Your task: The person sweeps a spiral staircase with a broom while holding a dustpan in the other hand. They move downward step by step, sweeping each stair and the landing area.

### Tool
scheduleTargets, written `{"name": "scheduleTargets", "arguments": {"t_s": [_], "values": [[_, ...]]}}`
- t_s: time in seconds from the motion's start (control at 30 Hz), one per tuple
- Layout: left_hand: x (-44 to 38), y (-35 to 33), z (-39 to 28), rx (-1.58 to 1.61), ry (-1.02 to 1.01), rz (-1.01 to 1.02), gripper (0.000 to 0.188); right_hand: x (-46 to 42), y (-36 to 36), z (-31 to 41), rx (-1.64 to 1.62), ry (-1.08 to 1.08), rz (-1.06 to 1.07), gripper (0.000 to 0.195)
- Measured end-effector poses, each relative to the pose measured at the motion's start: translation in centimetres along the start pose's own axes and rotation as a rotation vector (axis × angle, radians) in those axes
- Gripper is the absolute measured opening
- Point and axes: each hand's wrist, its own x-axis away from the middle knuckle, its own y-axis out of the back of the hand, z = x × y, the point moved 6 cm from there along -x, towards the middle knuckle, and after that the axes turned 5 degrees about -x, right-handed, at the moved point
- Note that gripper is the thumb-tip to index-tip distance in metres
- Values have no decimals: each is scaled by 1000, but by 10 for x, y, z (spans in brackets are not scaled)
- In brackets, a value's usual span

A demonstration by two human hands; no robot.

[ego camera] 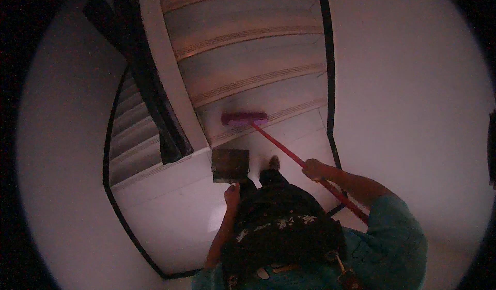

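My right hand (316,169) is closed around the red handle (281,146) of a broom, whose rear end passes under my right arm. The purple broom head (244,118) lies over the step nearest the landing, close to that step's grooved edge. In my left hand (231,193) is the handle of a dark, boxy dustpan (230,166), held low in front of my left leg. Dim light hides what is inside the dustpan. A dark apron (286,228) with pale lettering covers my front, and one shoe (274,162) shows below it.
Ahead of the pale landing floor (174,212) runs a flight of steps (252,53) with grooved edges. A dark railing (151,88) and pale side kerb (174,69) separate it from a second flight (133,135). A white wall (407,96) with dark skirting stands on the right.
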Motion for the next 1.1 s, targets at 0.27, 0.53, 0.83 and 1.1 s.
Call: {"name": "scheduleTargets", "arguments": {"t_s": [0.27,0.53,0.83,1.1], "values": [[-1,2,6,148,181,106,25,-50,109,-2,-516,-206,-324,20],[-6,-29,5,101,-85,-23,27,6,71,6,-882,-431,-214,23],[-36,-70,14,224,312,6,40,-31,51,-11,-720,-380,-426,21],[-45,-101,-19,670,381,-37,42,11,-81,43,-461,-355,-282,26]]}}
